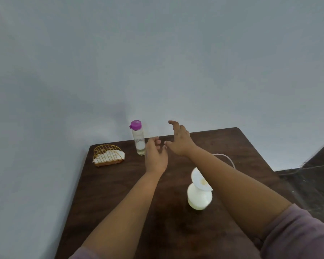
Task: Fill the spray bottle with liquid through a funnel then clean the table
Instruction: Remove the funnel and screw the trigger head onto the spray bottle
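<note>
**Ana:** Two forearms come in from the near edge, and nearest to us is one white spray bottle with one white funnel seated in its neck, a little tilted. Why leave it there?

**Ben:** My guess is that it stands mid-table so it stays within easy reach, with the funnel already in place for pouring. The right forearm passes over it without seeming to touch it. Whether the bottle holds any liquid, I cannot tell; it is opaque.

**Ana:** And the hands?

**Ben:** Further out, both are empty. The left hand has its fingers loosely curled around nothing. The right hand is spread, fingers apart, reaching toward the far edge. They are just beside each other.

**Ana:** Reaching for what?

**Ben:** Probably the one clear bottle with the purple cap, upright just beside the left hand, with what looks like a little liquid at the bottom. That would be the source for the filling, so I judge pouring has not begun.

**Ana:** Anything else?

**Ben:** One gold wire holder at the far left corner, holding white napkins, likely kept for the wiping. One thin white cord curves behind the right arm.
</note>
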